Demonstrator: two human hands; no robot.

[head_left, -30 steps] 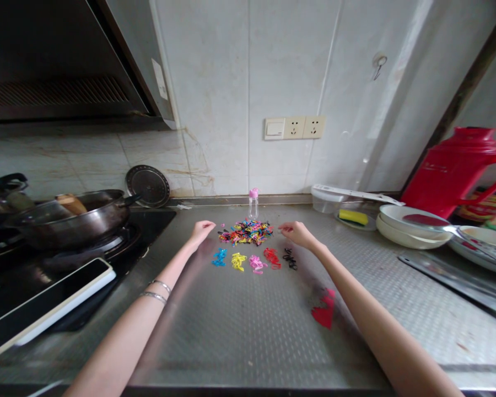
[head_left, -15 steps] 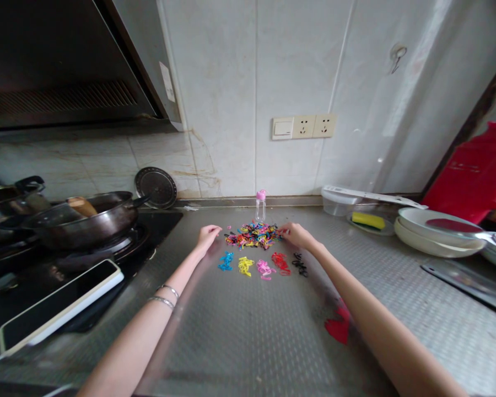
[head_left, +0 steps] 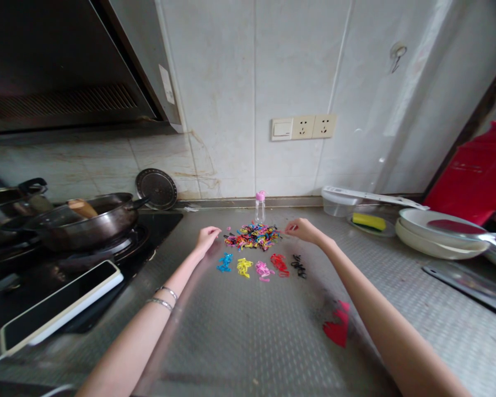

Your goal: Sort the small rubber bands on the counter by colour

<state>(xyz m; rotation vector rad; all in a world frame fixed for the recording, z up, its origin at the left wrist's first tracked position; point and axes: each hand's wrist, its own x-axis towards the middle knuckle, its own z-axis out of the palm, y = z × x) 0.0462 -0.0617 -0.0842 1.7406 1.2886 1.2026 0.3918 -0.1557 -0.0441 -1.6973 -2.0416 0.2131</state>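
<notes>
A mixed heap of small coloured rubber bands [head_left: 254, 237] lies on the metal counter. In front of it, from left to right, are small separate piles of blue bands [head_left: 225, 262], yellow bands [head_left: 244, 267], pink bands [head_left: 263, 269], red bands [head_left: 279, 264] and black bands [head_left: 298, 266]. My left hand [head_left: 207, 238] rests just left of the heap, fingertips pinched together; anything between them is too small to see. At the heap's right edge, slightly apart from it, my right hand [head_left: 301, 229] is closed in a pinch, its contents unclear. Behind the heap stands a clear bottle with a pink cap [head_left: 260, 204].
A stove with a pan [head_left: 95, 220] and a phone [head_left: 62, 306] are at left. On the right are a clear tub [head_left: 339, 204], a yellow sponge [head_left: 368, 221], stacked bowls [head_left: 442, 240] and a cleaver-like blade [head_left: 467, 284]. A red patch [head_left: 338, 326] marks the counter near my right forearm.
My right hand has drawn back slightly to the right, from the heap's edge to just beside it. My left hand has stayed in place.
</notes>
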